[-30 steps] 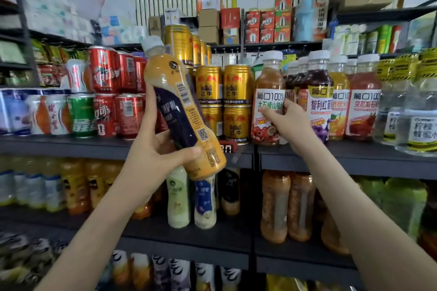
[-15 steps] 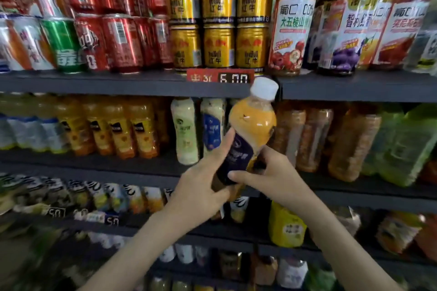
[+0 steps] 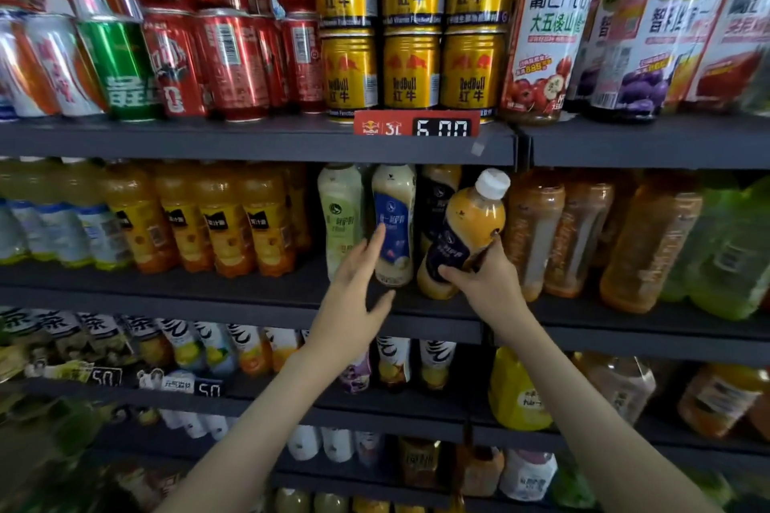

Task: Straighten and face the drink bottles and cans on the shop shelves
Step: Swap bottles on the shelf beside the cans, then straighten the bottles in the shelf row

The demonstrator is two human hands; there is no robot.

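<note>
At the front of the middle shelf (image 3: 200, 298), my right hand (image 3: 485, 283) is gripping the tilted orange bottle (image 3: 473, 221) by its base, while my left hand (image 3: 354, 292) is touching the neighbouring blue-labelled bottle (image 3: 395, 217) with straight, loose fingers.

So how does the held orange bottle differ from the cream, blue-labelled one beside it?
The orange bottle tilts right, gripped by the right hand; the cream bottle stands upright on the shelf. The orange one's label is dark navy, the cream one's blue. Both have the same slim shape.
</note>
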